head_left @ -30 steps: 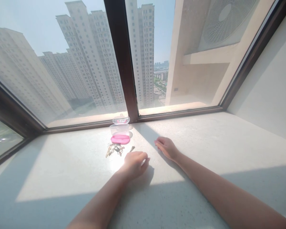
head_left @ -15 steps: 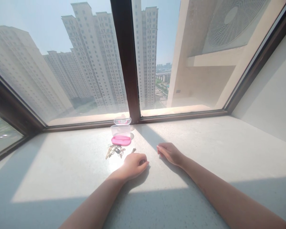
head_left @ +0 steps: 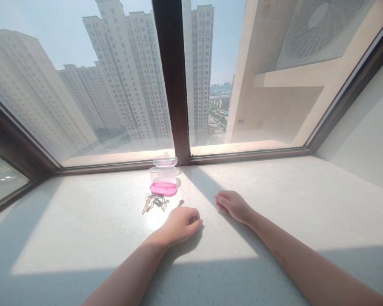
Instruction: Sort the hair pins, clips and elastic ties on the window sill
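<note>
My left hand [head_left: 179, 223] rests on the pale stone window sill [head_left: 83, 229] with its fingers curled in a loose fist; a small dark spot shows between the fingertips, too small to name. Just beyond its knuckles lies a small metal piece [head_left: 180, 203]. A bunch of keys [head_left: 153, 202] lies further left. Behind the keys stands a clear plastic box on a pink base [head_left: 163, 180], with a clear lid [head_left: 165, 161] behind it. My right hand [head_left: 232, 205] lies on its side to the right, fingers bent together, nothing visible in it.
A dark window frame [head_left: 174, 85] with a centre post runs along the back of the sill; tower blocks and an outdoor fan unit [head_left: 309, 29] show through the glass. A white wall [head_left: 364, 131] closes the right side. Sunlight falls across the middle of the sill.
The view has shifted a little, so everything sits slightly lower and to the right. My right hand's fingers have curled in from lying flatter. My left hand stays curled in place.
</note>
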Demonstrator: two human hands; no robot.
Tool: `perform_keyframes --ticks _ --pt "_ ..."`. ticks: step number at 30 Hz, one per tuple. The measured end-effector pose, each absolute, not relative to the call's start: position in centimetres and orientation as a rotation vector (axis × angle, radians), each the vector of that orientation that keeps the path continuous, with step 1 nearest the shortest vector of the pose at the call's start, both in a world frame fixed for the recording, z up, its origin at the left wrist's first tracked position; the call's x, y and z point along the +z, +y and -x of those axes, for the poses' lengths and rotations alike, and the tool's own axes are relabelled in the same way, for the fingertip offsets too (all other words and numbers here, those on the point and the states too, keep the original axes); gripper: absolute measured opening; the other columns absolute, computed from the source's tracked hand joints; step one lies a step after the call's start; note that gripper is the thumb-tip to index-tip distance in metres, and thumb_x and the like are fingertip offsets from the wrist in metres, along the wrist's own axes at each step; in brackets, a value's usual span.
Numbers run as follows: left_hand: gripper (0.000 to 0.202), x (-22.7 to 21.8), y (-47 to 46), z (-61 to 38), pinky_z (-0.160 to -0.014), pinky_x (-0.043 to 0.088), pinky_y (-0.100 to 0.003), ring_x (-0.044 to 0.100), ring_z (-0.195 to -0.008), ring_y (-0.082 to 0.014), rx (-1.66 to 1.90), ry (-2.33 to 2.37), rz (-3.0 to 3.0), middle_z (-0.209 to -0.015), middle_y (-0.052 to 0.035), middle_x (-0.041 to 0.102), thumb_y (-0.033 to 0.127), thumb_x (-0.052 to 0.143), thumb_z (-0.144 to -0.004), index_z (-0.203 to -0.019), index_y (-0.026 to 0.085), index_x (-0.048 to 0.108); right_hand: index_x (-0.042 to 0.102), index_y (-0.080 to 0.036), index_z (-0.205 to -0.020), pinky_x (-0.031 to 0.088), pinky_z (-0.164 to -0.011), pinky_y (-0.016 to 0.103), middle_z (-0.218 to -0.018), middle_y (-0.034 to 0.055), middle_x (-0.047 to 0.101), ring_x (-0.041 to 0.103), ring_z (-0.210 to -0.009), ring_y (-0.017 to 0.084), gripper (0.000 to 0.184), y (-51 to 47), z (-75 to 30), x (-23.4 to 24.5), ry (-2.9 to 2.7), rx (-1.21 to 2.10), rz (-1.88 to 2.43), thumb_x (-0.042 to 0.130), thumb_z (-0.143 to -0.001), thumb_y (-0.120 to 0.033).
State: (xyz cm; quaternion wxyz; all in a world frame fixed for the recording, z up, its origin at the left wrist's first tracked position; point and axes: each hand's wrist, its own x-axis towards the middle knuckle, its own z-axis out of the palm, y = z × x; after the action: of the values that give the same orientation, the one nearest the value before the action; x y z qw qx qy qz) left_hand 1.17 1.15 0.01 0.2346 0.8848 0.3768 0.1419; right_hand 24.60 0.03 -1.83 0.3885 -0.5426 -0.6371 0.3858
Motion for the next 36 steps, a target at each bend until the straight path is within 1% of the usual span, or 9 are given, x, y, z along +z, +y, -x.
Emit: perform_keyframes --ticks 5,13,26,29,32,36 --pt "0.020 0.39 0.94 -1.38 -0.059 0.037 -0.026 0.053 -0.062 -0.0152 0.378 1.061 -2.416 -0.066 -0.0005 0.063 0.030 0.050 -0.083 -0.070 0.021 0.062 0.057 -0.018 -0.064 0.039 -0.051 0.024 -0.053 -0.0019 0.056 0.054 -0.049 0.013 0.030 -0.34 -24.38 -1.66 -1.686 0.925 1.412 0.049 -0.087 -0.035" --pt "0.020 0.30 1.00 -1.32 -0.059 0.036 -0.025 0.052 -0.062 -0.0147 0.387 1.041 -2.416 -0.065 0.0004 0.062 0.030 0.050 -0.083 -0.070 0.020 0.062 0.057 -0.018 -0.065 0.041 -0.053 0.025 -0.054 -0.0007 0.059 0.056 -0.052 0.015 0.027 -0.52 -24.29 -1.43 -1.697 0.904 1.414 0.050 -0.086 -0.032" --pt "0.018 0.34 0.99 -1.24 -0.060 0.035 -0.025 0.052 -0.061 -0.0140 0.398 1.014 -2.432 -0.065 0.0015 0.061 0.029 0.050 -0.084 -0.072 0.021 0.061 0.056 -0.018 -0.065 0.039 -0.053 0.024 -0.054 -0.0011 0.057 0.056 -0.053 0.014 0.028 -0.60 -24.32 -1.42 -1.724 0.892 1.419 0.049 -0.088 -0.032" --pt "0.018 0.34 0.94 -1.31 -0.062 0.036 -0.025 0.052 -0.062 -0.0142 0.399 1.020 -2.430 -0.065 0.0015 0.062 0.029 0.050 -0.084 -0.073 0.021 0.061 0.055 -0.018 -0.064 0.038 -0.053 0.024 -0.055 -0.0012 0.057 0.057 -0.053 0.014 0.028 -0.62 -24.32 -1.34 -1.731 0.884 1.419 0.049 -0.088 -0.032" --pt "0.018 0.38 0.90 -1.32 -0.064 0.036 -0.025 0.052 -0.062 -0.0142 0.393 1.027 -2.429 -0.066 0.0013 0.062 0.029 0.050 -0.084 -0.073 0.020 0.061 0.053 -0.018 -0.062 0.039 -0.054 0.024 -0.054 -0.0017 0.056 0.057 -0.054 0.014 0.030 -0.67 -24.30 -1.26 -1.741 0.881 1.411 0.049 -0.088 -0.032" --pt "0.019 0.38 0.90 -1.24 -0.063 0.035 -0.024 0.051 -0.062 -0.0134 0.397 1.021 -2.434 -0.066 0.0016 0.061 0.029 0.050 -0.085 -0.072 0.020 0.060 0.052 -0.018 -0.061 0.039 -0.055 0.024 -0.054 -0.0013 0.057 0.058 -0.055 0.014 0.031 -0.72 -24.25 -1.26 -1.746 0.875 1.412 0.050 -0.088 -0.032"
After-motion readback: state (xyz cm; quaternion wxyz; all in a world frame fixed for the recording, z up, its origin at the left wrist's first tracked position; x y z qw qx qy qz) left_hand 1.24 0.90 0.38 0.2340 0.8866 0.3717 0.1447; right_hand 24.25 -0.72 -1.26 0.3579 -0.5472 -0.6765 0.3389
